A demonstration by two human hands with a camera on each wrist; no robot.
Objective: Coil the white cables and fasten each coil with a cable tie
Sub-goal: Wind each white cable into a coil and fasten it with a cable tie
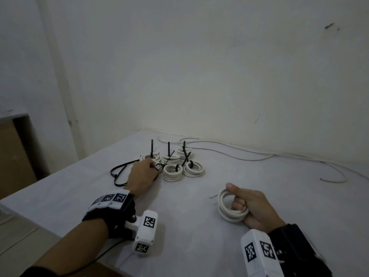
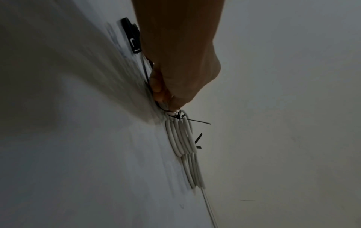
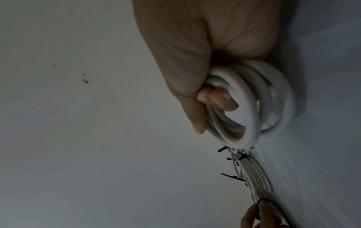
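Note:
My right hand (image 1: 235,196) grips an untied coil of white cable (image 1: 225,208) just above the table, thumb on top and fingers curled through the loops; the right wrist view shows the same coil (image 3: 252,108). My left hand (image 1: 154,169) reaches forward to the cluster of tied coils (image 1: 172,172) and pinches a black cable tie (image 1: 159,165) at their left edge. In the left wrist view the fingertips (image 2: 168,103) close on the black tie (image 2: 146,72) beside the coils (image 2: 180,138).
Loose black cable ties (image 1: 119,173) lie left of my left hand. Uncoiled white cables (image 1: 259,156) run along the back of the white table (image 1: 199,246) by the wall. A brown cabinet (image 1: 14,152) stands at the far left.

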